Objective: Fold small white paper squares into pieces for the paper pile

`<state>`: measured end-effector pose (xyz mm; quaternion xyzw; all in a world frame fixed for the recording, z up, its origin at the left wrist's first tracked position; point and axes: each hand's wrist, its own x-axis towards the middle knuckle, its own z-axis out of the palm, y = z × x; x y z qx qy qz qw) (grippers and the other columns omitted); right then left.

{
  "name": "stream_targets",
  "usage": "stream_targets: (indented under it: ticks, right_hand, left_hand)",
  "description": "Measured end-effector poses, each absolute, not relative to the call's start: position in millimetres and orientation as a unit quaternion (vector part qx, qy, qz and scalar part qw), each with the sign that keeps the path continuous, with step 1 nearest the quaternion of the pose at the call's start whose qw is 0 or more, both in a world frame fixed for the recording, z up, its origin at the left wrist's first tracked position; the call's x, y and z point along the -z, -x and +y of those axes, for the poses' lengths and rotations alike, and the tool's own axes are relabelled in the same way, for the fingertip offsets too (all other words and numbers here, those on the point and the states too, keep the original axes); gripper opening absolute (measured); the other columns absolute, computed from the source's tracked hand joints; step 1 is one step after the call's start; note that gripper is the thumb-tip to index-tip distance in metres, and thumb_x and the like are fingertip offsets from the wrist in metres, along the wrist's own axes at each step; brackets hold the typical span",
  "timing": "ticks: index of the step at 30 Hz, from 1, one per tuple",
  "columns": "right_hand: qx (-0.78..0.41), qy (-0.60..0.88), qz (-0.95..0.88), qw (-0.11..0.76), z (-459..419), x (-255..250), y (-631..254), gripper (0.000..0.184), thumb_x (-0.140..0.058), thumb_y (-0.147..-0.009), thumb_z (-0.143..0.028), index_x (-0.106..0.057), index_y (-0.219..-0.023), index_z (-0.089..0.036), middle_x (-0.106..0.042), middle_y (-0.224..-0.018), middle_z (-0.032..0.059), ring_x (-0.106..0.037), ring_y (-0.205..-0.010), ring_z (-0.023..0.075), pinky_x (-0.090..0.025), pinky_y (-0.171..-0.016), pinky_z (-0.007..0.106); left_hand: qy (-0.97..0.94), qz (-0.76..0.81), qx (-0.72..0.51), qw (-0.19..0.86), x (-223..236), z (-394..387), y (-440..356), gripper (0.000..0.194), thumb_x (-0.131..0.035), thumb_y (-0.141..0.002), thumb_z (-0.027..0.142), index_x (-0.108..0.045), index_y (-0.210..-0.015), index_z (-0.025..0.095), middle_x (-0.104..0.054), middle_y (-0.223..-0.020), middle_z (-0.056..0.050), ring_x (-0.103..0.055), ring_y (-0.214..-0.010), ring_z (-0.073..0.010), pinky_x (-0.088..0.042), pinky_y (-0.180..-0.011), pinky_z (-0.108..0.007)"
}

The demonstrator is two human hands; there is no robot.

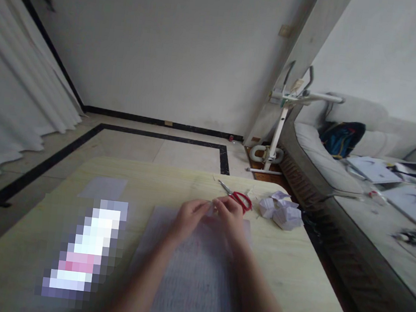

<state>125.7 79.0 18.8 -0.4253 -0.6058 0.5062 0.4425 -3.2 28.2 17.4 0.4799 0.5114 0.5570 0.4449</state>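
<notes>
My left hand (pixel 189 218) and my right hand (pixel 230 217) meet over the far end of a lined, written-on paper sheet (pixel 194 279). The fingertips of both are pinched together on a small whitish piece of paper (pixel 210 208), mostly hidden by the fingers. Just beyond my right hand lies a pair of scissors (pixel 241 198) with red handles, the blades pointing away to the left. Several folded or crumpled paper pieces (pixel 286 217) sit to the right of the scissors.
A pale wooden table (pixel 291 285) carries a flat paper piece (pixel 102 187) and a bright pixelated object (pixel 87 247) at left. To the right stand a grey sofa (pixel 379 130) with a backpack (pixel 343 137) and white exercise equipment (pixel 279 126). A white curtain (pixel 10 78) hangs at left.
</notes>
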Motion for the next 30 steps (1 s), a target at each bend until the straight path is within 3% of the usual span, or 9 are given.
stream_targets:
  ticks: [5, 12, 20, 30]
  right_hand:
    - [-0.516, 0.426, -0.603, 0.436, 79.7, -16.6, -126.7, 0.020, -0.060, -0.075, -0.037, -0.060, -0.066, -0.019, -0.060, -0.062, 0.0007, -0.055, -0.058, 0.0153, -0.043, -0.054, 0.025]
    - [-0.524, 0.406, -0.609, 0.436, 79.9, -16.6, -126.2, 0.021, -0.060, -0.077, -0.039, -0.063, -0.073, -0.018, -0.059, -0.064, 0.0008, -0.055, -0.060, 0.0144, -0.043, -0.056, 0.024]
    - [-0.523, 0.408, -0.612, 0.431, 81.7, -14.0, -126.1, 0.024, -0.060, -0.077, -0.039, -0.064, -0.071, -0.017, -0.061, -0.066, 0.0024, -0.057, -0.065, 0.0158, -0.044, -0.060, 0.025]
    - [-0.507, 0.422, -0.621, 0.424, 82.2, -11.9, -124.9, 0.023, -0.063, -0.073, -0.037, -0.065, -0.070, -0.014, -0.063, -0.068, 0.0042, -0.056, -0.064, 0.0157, -0.043, -0.060, 0.025]
  left_hand:
    - [-0.469, 0.507, -0.559, 0.459, -17.5, 28.0, 3.3, 0.032, -0.058, -0.080, 0.042, -0.072, -0.090, 0.015, -0.071, -0.091, -0.007, -0.063, -0.086, -0.0222, -0.049, -0.076, -0.029]
    - [-0.421, 0.532, -0.549, 0.489, -10.9, 27.1, 4.3, 0.035, -0.055, -0.081, 0.046, -0.070, -0.087, 0.014, -0.069, -0.071, -0.004, -0.063, -0.060, -0.0181, -0.048, -0.055, -0.025]
    - [-0.440, 0.535, -0.552, 0.465, -11.8, 29.0, 5.9, 0.034, -0.057, -0.081, 0.043, -0.070, -0.091, 0.014, -0.072, -0.088, -0.007, -0.066, -0.078, -0.0216, -0.051, -0.067, -0.027]
    - [-0.466, 0.534, -0.563, 0.426, -11.4, 29.8, 4.7, 0.030, -0.056, -0.082, 0.038, -0.071, -0.093, 0.014, -0.072, -0.094, -0.007, -0.065, -0.089, -0.0211, -0.049, -0.078, -0.027]
